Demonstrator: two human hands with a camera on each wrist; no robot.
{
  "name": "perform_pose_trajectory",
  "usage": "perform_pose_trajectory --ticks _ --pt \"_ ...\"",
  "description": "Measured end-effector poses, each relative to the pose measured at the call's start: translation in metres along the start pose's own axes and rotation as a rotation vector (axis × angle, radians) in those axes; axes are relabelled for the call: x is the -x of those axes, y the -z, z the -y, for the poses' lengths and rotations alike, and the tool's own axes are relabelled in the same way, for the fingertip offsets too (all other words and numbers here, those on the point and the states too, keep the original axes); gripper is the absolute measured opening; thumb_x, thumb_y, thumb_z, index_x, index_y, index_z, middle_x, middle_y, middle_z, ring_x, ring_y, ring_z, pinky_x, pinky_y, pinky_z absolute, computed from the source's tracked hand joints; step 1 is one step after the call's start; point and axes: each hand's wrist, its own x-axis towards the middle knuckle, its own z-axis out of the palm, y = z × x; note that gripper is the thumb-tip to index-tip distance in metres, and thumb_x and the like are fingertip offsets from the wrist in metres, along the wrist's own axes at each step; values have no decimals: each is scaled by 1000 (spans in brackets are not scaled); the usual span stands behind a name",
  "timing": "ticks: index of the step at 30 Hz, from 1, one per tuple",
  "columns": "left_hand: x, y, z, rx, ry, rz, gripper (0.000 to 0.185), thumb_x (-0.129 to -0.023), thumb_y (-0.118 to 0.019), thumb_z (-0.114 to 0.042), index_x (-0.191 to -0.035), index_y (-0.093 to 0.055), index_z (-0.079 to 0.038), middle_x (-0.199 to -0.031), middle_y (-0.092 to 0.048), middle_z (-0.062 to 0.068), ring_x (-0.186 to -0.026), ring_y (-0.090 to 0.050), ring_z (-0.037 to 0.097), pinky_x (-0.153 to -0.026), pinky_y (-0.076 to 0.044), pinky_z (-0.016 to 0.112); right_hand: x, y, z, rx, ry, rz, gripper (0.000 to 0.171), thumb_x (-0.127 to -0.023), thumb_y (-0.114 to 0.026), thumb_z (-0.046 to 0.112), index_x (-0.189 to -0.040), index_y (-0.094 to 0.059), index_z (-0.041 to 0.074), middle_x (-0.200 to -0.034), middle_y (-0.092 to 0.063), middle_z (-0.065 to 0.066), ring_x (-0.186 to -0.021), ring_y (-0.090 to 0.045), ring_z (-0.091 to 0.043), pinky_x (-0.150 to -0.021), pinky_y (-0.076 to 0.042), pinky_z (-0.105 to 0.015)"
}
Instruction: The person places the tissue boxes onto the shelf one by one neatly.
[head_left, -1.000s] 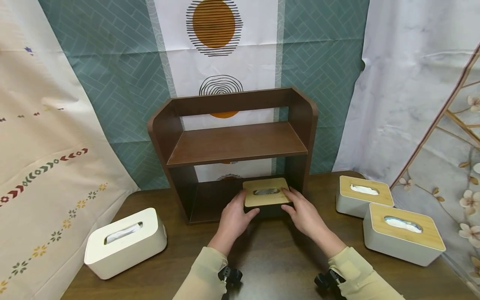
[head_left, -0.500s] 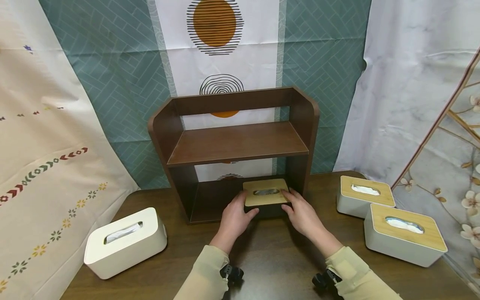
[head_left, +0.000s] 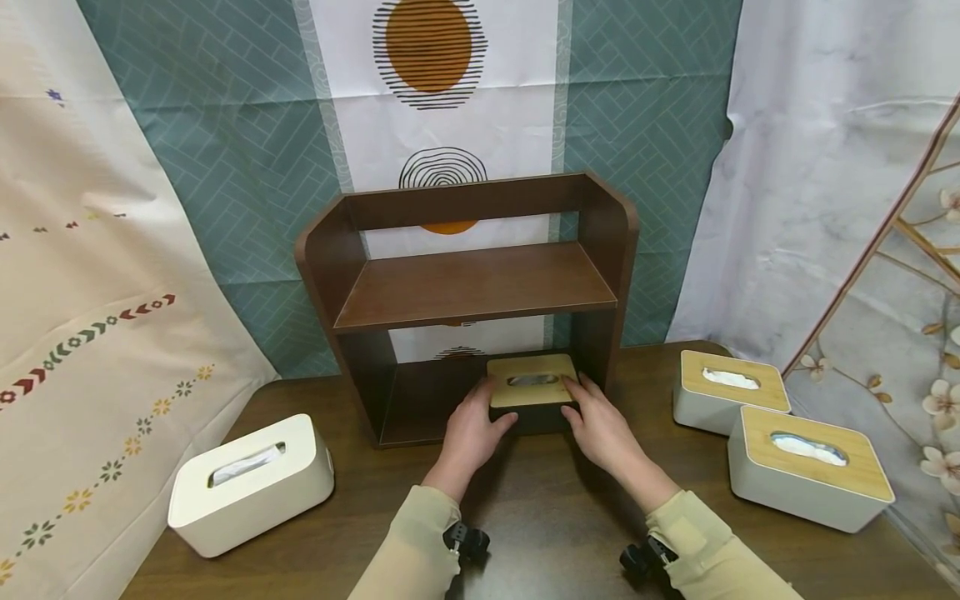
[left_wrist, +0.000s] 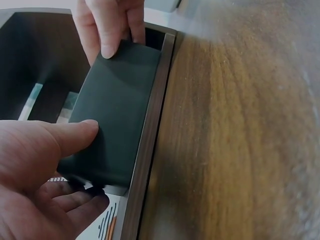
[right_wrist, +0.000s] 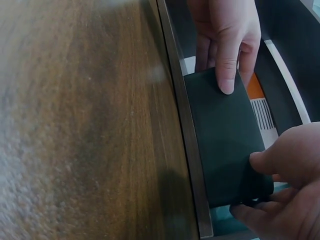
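A dark tissue box (head_left: pixel 534 417) with a bamboo lid (head_left: pixel 532 379) sits in the lower compartment of the brown wooden shelf (head_left: pixel 472 287), towards its right side. My left hand (head_left: pixel 475 427) grips the box's left end and my right hand (head_left: pixel 597 421) grips its right end. In the left wrist view my left hand (left_wrist: pixel 45 165) has its thumb on the box's dark front face (left_wrist: pixel 117 115) and its fingers round the end. In the right wrist view my right hand (right_wrist: pixel 285 180) holds the box (right_wrist: pixel 225 145) the same way. The box's front lies just behind the shelf's front edge.
A white tissue box (head_left: pixel 251 483) lies at the table's front left. Two white boxes with bamboo lids (head_left: pixel 727 392) (head_left: pixel 810 479) stand at the right. The shelf's upper board is bare. Patterned cloths hang behind and at both sides of the brown table (head_left: pixel 547 517).
Both hands and the dark box have edged slightly deeper into the lower compartment. Nothing else moved.
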Motion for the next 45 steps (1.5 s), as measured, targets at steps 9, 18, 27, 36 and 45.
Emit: perform_pose_trajectory --ticks 9,18,27,36,45 --pt "-1 0 0 -2 -2 5 73 -101 -84 -22 -162 -50 1 -162 -53 25 -145 -56 45 -115 -48 59 0 0 1 2 -11 9 54 -112 -63 8 -163 -48 -4 -168 -37 -37 -146 -50 -56 -110 -48 -68" --pt "0 -1 0 6 11 13 73 -102 -83 -22 -163 -49 0 -163 -52 25 -146 -55 44 -116 -48 59 1 -1 1 5 -19 24 54 -113 -61 7 -164 -46 -4 -169 -35 -37 -147 -48 -56 -110 -48 -67" --pt "1 0 -1 8 17 17 74 -102 -83 -24 -163 -49 -1 -164 -52 24 -146 -55 43 -116 -47 59 -1 -2 0 14 -12 23 53 -113 -59 4 -164 -46 -4 -169 -34 -38 -147 -48 -55 -110 -49 -67" --pt "1 2 -1 7 25 18 74 -102 -83 -25 -163 -49 -2 -163 -52 25 -145 -56 44 -115 -48 59 1 -4 -1 -16 14 -7 53 -112 -60 2 -163 -48 -3 -168 -35 -39 -145 -50 -57 -108 -49 -68" --pt "1 1 -1 7 31 21 74 -102 -83 -25 -163 -49 -2 -163 -51 25 -146 -56 43 -116 -48 59 1 -5 0 -51 -4 1 55 -112 -60 3 -165 -45 -2 -170 -31 -38 -148 -46 -58 -110 -47 -70"
